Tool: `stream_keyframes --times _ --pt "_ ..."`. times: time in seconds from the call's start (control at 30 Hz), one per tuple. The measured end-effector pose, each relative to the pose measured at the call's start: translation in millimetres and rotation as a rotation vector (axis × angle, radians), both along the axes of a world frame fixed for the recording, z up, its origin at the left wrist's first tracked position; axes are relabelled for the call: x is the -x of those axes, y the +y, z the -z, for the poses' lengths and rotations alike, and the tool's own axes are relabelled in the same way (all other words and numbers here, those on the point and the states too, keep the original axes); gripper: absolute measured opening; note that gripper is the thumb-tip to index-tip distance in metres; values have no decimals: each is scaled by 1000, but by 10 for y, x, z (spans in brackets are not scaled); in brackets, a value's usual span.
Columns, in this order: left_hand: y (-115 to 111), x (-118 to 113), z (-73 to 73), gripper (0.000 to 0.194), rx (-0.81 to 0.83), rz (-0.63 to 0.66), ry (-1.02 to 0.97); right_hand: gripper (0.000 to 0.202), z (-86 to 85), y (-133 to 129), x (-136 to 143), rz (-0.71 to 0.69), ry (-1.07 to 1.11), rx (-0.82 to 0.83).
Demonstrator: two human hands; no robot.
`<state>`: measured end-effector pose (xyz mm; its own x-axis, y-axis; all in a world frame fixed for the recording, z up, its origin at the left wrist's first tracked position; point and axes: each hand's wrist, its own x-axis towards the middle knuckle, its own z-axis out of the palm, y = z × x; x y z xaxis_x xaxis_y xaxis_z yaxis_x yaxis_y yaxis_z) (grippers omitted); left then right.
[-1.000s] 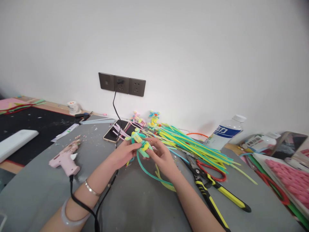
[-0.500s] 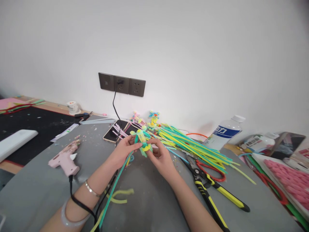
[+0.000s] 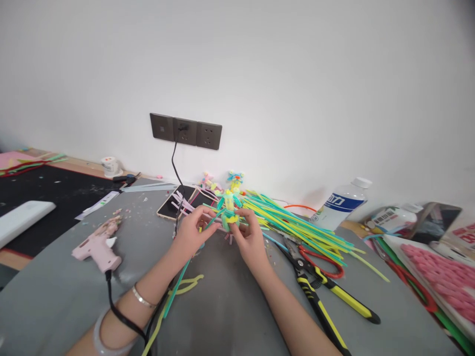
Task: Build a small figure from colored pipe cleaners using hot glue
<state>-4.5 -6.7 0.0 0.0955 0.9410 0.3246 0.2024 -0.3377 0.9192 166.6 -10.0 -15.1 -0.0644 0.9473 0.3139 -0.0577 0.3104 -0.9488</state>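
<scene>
A small green and yellow pipe-cleaner figure [image 3: 230,210] stands upright between my hands, just above the grey table. My right hand [image 3: 248,231] pinches it low on its right side. My left hand [image 3: 195,228] is closed on a teal pipe cleaner [image 3: 182,278], which runs from the figure's middle through the fingers and trails down toward the table's front. Beneath my left forearm lies a yellow-green pipe cleaner [image 3: 191,283] with bent ends. Behind the figure stand a blue and yellow figure [image 3: 236,181] and a pink one [image 3: 210,182].
A pink glue gun [image 3: 98,244] lies at left, its black cord crossing my left forearm. Behind my left hand is a phone [image 3: 170,206]. To the right are loose pipe cleaners [image 3: 297,222], yellow-black pliers [image 3: 315,277], red-handled scissors [image 3: 326,267] and a bottle [image 3: 343,202].
The figure has moved slightly right with my right hand. My left hand has come off the figure and drawn left, now gripping the teal pipe cleaner.
</scene>
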Motion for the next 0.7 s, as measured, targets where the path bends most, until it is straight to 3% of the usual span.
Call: stream_keyframes --times 0.13,0.23,0.7 --pt "-7 18 4 38 -216 42 239 21 8 -16 16 5 14 -68" --pt "-4 24 11 38 -319 45 312 18 11 -40 34 13 17 -116" --pt "-25 36 -2 24 -367 31 297 24 27 -87 74 11 36 -142"
